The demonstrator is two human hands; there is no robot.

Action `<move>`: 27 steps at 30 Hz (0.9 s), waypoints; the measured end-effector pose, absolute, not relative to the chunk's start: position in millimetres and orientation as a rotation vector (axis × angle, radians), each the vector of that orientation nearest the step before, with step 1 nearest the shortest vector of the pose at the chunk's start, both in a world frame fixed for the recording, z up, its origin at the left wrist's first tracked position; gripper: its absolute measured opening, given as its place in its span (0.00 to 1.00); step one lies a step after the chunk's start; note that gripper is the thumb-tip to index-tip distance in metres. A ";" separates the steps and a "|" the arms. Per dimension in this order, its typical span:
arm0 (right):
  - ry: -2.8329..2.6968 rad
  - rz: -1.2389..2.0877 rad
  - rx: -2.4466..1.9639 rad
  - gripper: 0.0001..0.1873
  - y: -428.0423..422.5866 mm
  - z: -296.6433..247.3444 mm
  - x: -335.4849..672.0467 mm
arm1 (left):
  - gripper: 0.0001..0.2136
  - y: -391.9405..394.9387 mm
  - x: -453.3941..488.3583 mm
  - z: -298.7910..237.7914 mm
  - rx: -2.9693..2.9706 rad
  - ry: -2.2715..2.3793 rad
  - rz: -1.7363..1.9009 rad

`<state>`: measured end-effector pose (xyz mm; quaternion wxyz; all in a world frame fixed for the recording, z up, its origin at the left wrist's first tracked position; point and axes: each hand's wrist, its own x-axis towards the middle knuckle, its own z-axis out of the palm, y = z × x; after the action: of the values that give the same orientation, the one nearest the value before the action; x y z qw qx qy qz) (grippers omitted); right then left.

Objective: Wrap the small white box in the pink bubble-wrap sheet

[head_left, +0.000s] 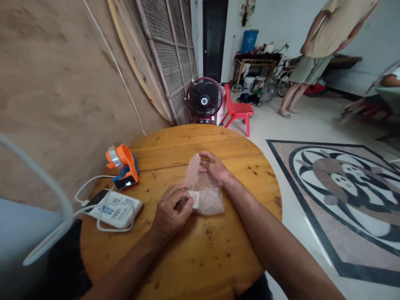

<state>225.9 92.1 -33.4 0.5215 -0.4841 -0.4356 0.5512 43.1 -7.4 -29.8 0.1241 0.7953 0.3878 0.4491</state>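
Two bare hands at work on a round wooden tabletop (175,275). The left grip (173,206) is nearly closed: the thumb and bent forefinger come together at the edge of a small pale piece (195,199), with the remaining fingers curled alongside. The right grip (215,167) is partly open, its fingers curved over the upper edge of a clear bubble-wrap pouch (212,202) and the thumb set below them; whether film is pinched between them cannot be told. The pouch lies near the middle of the tabletop, between the two hands, its lower end flat on the wood. A pink strip (191,171) extends along its upper left side, its tip just beside the right fingertips. The pale piece lies at the pouch's left side, partly hidden by the left fingers; whether it is inside or outside the film is unclear. To the left, near the tabletop's edge, stand an orange-and-blue tape dispenser (133,171) and, just beside it, a white box (120,212) crossed by a white cable (98,221).
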 end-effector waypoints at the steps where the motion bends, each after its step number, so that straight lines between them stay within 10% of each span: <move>1: -1.023 1.328 -1.144 0.21 91.9 -32.2 226.2 | 0.04 -6.7 43.1 -30.2 2.331 1.118 1.306; 11: -0.920 1.451 -1.008 0.16 89.6 -18.6 228.9 | 0.04 -4.9 44.6 -26.9 2.368 1.091 1.325; 27: -1.646 0.616 -1.288 0.15 98.8 -51.7 219.9 | 0.11 -6.3 25.7 -12.9 2.201 0.943 1.060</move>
<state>219.9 98.8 -51.7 0.4629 -0.5241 -0.6695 0.2507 25.7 -6.3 -12.9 0.2584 0.8120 0.3478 0.3912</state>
